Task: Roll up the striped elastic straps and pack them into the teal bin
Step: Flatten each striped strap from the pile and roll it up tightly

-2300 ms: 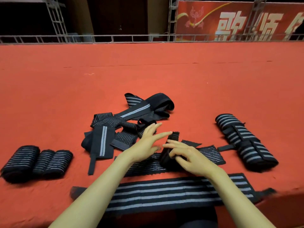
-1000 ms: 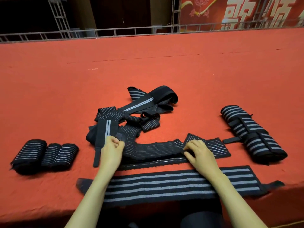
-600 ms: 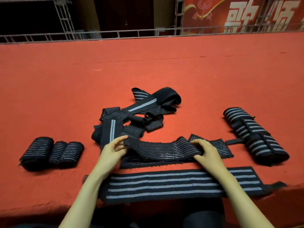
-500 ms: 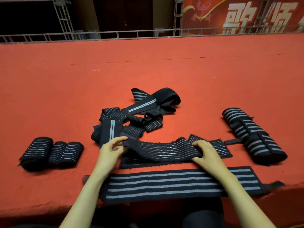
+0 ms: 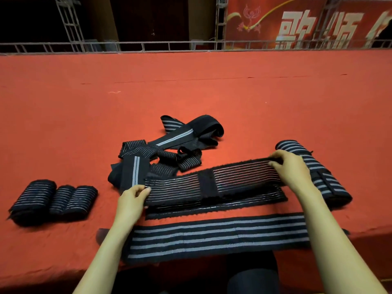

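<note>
A thin-striped strap is held stretched out between both hands above the near part of the red desk.

Its left end is pinched between thumb and fingers of the left hand, and its right end is gripped by the curled fingers of the right hand, which is held higher. A second strap lies flat beneath it, and a wide-striped strap is laid along the near edge. A loose pile is seen mid-desk, three small rolls toward the left edge, and large rolls toward the right edge.
</note>
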